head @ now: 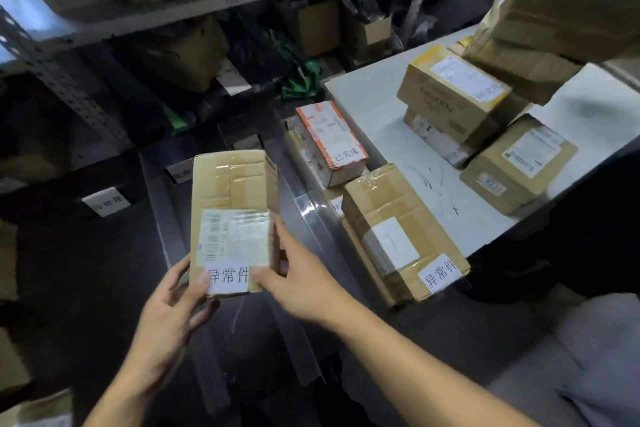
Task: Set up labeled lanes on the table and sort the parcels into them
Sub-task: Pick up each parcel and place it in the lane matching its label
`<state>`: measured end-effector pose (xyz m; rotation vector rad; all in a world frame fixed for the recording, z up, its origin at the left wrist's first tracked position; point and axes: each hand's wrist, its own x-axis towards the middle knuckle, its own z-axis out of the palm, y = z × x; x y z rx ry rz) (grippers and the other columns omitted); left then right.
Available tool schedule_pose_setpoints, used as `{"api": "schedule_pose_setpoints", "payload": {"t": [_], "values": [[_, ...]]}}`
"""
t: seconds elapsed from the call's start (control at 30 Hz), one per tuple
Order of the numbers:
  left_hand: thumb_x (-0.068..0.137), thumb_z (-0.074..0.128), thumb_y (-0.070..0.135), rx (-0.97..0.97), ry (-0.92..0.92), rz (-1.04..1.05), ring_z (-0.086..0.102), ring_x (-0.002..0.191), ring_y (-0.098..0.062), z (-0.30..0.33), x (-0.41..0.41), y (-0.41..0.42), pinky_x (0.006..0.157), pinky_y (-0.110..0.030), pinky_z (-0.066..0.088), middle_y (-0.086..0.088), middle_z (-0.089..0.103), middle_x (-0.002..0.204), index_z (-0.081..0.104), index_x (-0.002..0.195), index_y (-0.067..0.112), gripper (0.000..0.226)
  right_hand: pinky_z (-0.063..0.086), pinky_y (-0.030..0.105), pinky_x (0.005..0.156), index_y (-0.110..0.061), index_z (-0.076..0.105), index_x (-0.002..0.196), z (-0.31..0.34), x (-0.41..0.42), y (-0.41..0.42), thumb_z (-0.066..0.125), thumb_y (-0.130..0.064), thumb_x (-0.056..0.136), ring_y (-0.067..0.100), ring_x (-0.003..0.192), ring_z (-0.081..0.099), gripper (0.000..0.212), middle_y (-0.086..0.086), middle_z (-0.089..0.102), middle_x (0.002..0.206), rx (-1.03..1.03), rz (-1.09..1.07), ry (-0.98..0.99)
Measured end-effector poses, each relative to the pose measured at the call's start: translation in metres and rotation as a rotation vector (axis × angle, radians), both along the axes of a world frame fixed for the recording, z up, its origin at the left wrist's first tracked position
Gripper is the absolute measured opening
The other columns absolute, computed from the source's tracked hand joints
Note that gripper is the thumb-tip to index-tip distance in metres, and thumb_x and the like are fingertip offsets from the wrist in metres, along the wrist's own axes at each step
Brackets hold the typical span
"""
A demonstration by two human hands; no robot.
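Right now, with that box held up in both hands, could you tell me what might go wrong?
1. The held box is gripped only at its near end by the left hand and right hand; it might tip forward.
2. The other 异常件 box appears to overhang its support and could slide off.
3. The stacked boxes on the white table might topple if bumped.

Dim, soft footage; edges bend, shelves (145,7) blurred, light perhaps from upper left.
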<state>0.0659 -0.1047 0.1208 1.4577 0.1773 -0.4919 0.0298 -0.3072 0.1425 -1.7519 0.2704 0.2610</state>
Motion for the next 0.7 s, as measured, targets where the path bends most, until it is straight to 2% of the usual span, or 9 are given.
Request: {"api": "schedule_pose_setpoints", "payload": {"t": [0.17,0.27,0.33,0.4,0.47,0.5,0.6,0.7], "values": [[0.08,0.063,0.025,0.004,-0.01,-0.013,0.072,0.094,-0.009,0.001,-0.011,0.004,0.078,-0.022,0.058,-0.003,0.075,0.11,0.062,0.122,0.02,0.043,0.04,0.042,0.112,-0.065,0.024,0.137,-0.004,-0.011,0.01,0.058,-0.038,0.078,0.005,0.132,0.045,0.073,-0.016,0.049,0.142,-0.014,-0.016,-0.004],[0.079,0.065,0.029,-0.007,-0.018,-0.007,0.071,0.101,-0.012,0.001,-0.008,0.0,0.08,-0.022,0.058,-0.003,0.074,0.113,0.062,0.125,0.022,0.047,0.041,0.039,0.111,-0.076,0.019,0.127,-0.002,-0.007,0.008,0.059,-0.038,0.08,0.004,0.129,0.049,0.073,-0.025,0.052,0.136,-0.039,-0.014,-0.002],[0.077,0.069,0.034,-0.016,-0.02,-0.008,0.07,0.107,-0.015,0.0,-0.004,-0.002,0.08,-0.022,0.058,-0.003,0.073,0.116,0.062,0.126,0.025,0.051,0.043,0.034,0.108,-0.08,0.018,0.124,0.0,-0.002,0.004,0.059,-0.036,0.082,0.0,0.125,0.05,0.073,-0.032,0.052,0.129,-0.032,-0.006,0.006],[0.075,0.076,0.04,-0.013,-0.021,-0.021,0.069,0.11,-0.016,-0.001,0.002,-0.004,0.079,-0.021,0.057,-0.002,0.072,0.118,0.063,0.125,0.028,0.053,0.046,0.024,0.1,-0.079,0.018,0.125,0.001,0.004,-0.001,0.06,-0.034,0.084,-0.009,0.119,0.05,0.074,-0.038,0.053,0.124,-0.021,-0.002,0.017],[0.069,0.083,0.054,0.008,-0.032,-0.037,0.068,0.111,-0.016,0.002,0.007,-0.008,0.08,-0.02,0.056,0.0,0.072,0.119,0.064,0.124,0.034,0.062,0.042,0.014,0.091,-0.077,0.019,0.128,0.004,0.009,-0.007,0.059,-0.031,0.085,-0.019,0.111,0.049,0.074,-0.045,0.053,0.118,-0.029,-0.006,0.019],[0.063,0.084,0.061,0.023,-0.045,-0.046,0.068,0.111,-0.015,0.004,0.01,-0.011,0.08,-0.019,0.056,0.001,0.072,0.119,0.064,0.123,0.038,0.067,0.041,0.013,0.09,-0.077,0.019,0.129,0.006,0.012,-0.01,0.059,-0.03,0.086,-0.021,0.111,0.049,0.075,-0.046,0.053,0.118,-0.042,-0.011,0.016],[0.063,0.082,0.064,0.05,-0.086,-0.072,0.068,0.11,-0.015,0.007,0.016,-0.023,0.08,-0.018,0.055,0.003,0.072,0.117,0.063,0.12,0.047,0.062,0.045,0.026,0.101,-0.071,0.018,0.137,0.011,0.018,-0.02,0.054,-0.026,0.086,-0.006,0.12,0.053,0.077,-0.033,0.058,0.127,-0.067,-0.015,0.027],[0.078,0.079,0.049,0.041,-0.115,-0.093,0.068,0.11,-0.013,0.008,0.019,-0.044,0.081,-0.016,0.055,0.004,0.073,0.116,0.061,0.119,0.054,0.045,0.047,0.031,0.105,-0.059,0.021,0.145,0.014,0.023,-0.034,0.05,-0.02,0.085,0.0,0.124,0.053,0.077,-0.025,0.055,0.135,-0.065,-0.04,0.017]]}}
